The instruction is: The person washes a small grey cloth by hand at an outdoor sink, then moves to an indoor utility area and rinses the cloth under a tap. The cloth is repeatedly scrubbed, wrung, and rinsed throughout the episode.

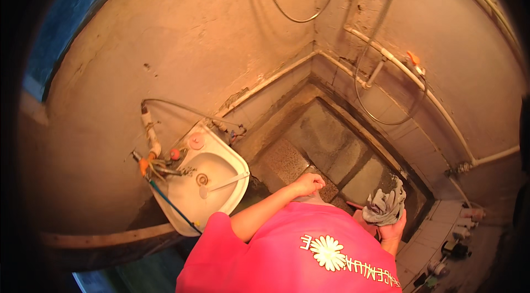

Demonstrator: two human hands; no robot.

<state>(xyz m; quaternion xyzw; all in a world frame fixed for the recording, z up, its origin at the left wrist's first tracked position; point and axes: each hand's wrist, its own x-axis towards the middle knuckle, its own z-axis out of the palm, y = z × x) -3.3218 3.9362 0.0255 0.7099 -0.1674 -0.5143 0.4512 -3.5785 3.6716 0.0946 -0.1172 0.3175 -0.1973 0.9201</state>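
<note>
Bunched grey cloth (386,206) rests in my right hand (392,229), out to the right of my body above the floor; my fingers are around its lower edge. My left hand (308,184) is bent inward in front of my waist, its fingers loosely curled, and whether it holds anything cannot be told. Beyond that hand lie wet floor slabs (327,135). A pinkish thing (364,220), partly hidden by the cloth and my shirt, shows beside my right hand.
A white washbasin (242,187) with a ladle-like utensil (225,183) across it is at the left. Pipes (439,98) and a looped shower hose (357,78) run along the right wall. Several bottles (455,247) line a tiled ledge at the lower right.
</note>
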